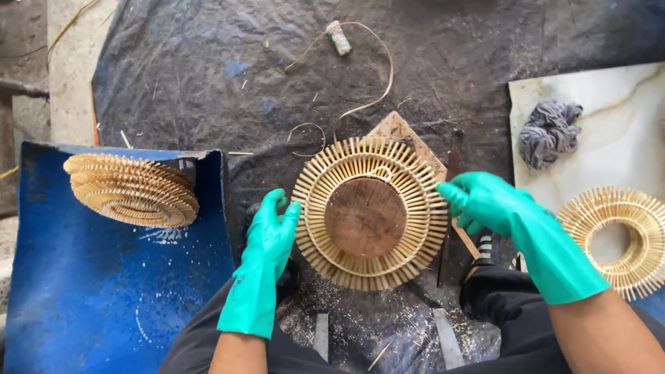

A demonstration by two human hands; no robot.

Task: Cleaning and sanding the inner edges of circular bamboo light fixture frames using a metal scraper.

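View from above, looking down at a person's lap and two hands in green rubber gloves, working over a dark tarp (443, 62) on the ground.

Centre of the tarp, near its front edge: a round ring of bamboo slats (369, 212), slats fanned outward like sun rays, bound w/ thin strip loops, sitting around a round wooden disc (365, 217). Under it a flat wooden board (400, 129) pokes out toward the back.

Left hand (271, 232): fingers spread, pressed against the ring's left rim, steadying, not closed around it. Right hand (482, 199): fingertips pinching at the slat ends on the ring's right rim; what exactly is pinched is too small to tell.

Step in hand, by the look of it: seating or adjusting slats around the form while the ring is braced. The next move likely calls for a firm left-side hold and fine fingertip work on the right, so the slats keep even spacing.

Around: stack of finished slat rings (131, 189) on a blue sheet (83, 291) at the tarp's left edge; another slat ring (623, 239) on a pale slab (609, 97) at the right edge, w/ a grey rag (549, 131) near the slab's back. Loose bamboo strip (377, 76) curls at the tarp's back. Sawdust by the knees.
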